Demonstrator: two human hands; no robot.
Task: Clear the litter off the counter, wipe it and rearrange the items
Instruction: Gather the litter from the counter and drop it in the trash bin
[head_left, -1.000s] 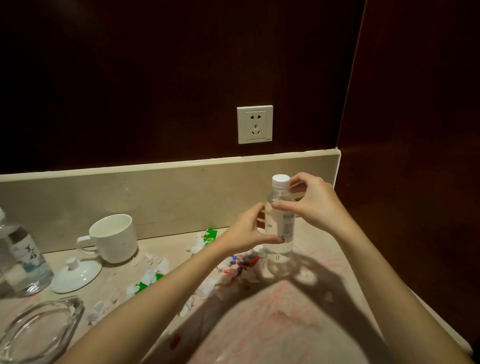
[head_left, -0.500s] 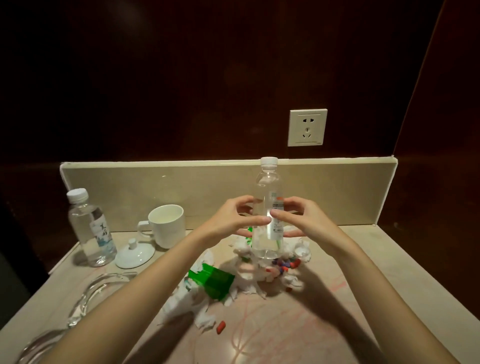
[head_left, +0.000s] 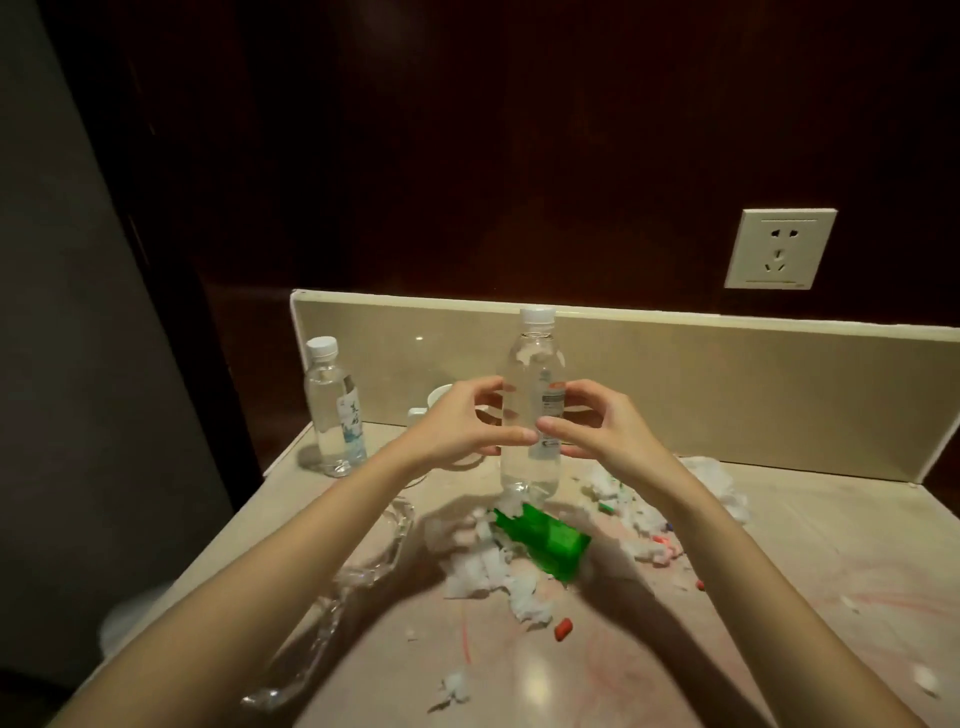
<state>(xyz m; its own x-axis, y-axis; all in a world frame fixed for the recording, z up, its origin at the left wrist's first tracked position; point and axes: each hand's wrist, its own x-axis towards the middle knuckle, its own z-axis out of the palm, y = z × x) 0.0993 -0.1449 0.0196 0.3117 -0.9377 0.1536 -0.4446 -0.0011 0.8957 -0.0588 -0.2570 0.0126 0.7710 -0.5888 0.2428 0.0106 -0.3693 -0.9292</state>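
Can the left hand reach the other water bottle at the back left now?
Probably not yet: the left hand grips the held bottle together with the right hand. Otherwise the path to the standing bottle looks free.

Your path left is blocked by the standing water bottle (head_left: 332, 410) and mug (head_left: 439, 401); tissue scraps (head_left: 483, 564) and green wrapper (head_left: 545, 540) crowd mid-counter; bare counter (head_left: 831, 561) lies right.

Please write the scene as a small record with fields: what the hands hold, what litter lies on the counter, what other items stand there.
held item: water bottle, capped, upright, above the counter
left hand: grips the bottle
right hand: grips the bottle
litter: torn tissue, green wrapper, red bits
other items: second bottle, cup partly hidden, glass tray
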